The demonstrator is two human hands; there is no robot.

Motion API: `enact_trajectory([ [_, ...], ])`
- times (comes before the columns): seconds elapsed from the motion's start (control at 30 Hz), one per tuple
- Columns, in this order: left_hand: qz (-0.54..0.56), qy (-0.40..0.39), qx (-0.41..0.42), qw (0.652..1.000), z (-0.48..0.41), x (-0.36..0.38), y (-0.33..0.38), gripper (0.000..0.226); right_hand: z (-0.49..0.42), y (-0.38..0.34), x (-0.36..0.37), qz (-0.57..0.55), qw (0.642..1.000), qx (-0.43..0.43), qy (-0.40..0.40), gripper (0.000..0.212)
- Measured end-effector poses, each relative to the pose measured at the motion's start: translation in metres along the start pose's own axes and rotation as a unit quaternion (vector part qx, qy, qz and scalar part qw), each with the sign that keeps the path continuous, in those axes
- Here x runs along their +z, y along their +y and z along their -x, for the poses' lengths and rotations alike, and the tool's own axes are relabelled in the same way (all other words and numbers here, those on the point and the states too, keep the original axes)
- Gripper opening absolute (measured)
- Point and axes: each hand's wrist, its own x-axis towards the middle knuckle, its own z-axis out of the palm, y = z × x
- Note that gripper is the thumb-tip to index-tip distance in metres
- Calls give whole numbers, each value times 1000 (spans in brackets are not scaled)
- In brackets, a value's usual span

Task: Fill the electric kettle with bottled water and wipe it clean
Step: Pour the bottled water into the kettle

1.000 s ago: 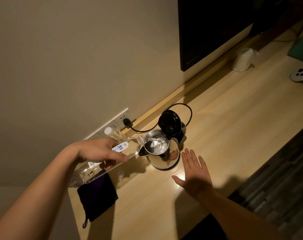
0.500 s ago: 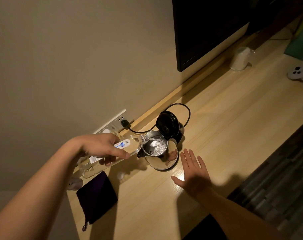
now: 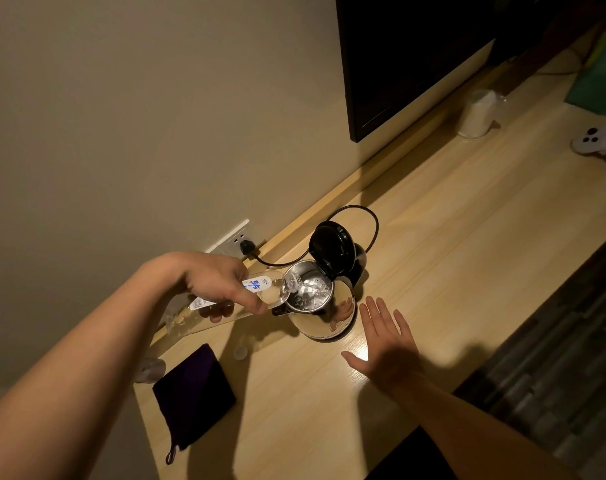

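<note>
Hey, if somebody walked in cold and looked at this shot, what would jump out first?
The left hand tipping a water bottle into the open steel kettle at the middle of the desk. Next, the right hand spread flat beside the kettle, and a dark cloth lying at the desk's near-left corner.

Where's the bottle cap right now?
In the head view, the small white bottle cap lies on the wooden desk, between the dark cloth and the kettle.

The kettle [image 3: 324,317] beside my flat palm is mirror-bright steel with a black lid [image 3: 331,249]. My bottle [image 3: 260,289] is clear, its label white with blue print. The cloth [image 3: 194,393] is dark purple, the desk [image 3: 468,271] pale wood-grained.
</note>
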Motion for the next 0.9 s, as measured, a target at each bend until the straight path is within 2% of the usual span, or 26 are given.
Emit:
enact_trajectory([
  [0.13,-36,-15,-30,999,-1,-6,13,83,0,0,0,1,1000,-1,0,102],
  [0.3,-106,-37,-79,990,-3,-12,33,58,0,1,1,-6,1000,1,-9,102],
  [0.47,-152,-40,-131,979,-8,-12,53,71,0,1,0,-19,1000,2,-12,101],
  [0.63,-214,-50,-162,962,-12,-12,71,53,1,1,0,-21,1000,-3,-16,101],
  [0.9,-268,-61,-184,944,-20,-11,83,54,-1,1,1,-17,999,1,-31,102],
])
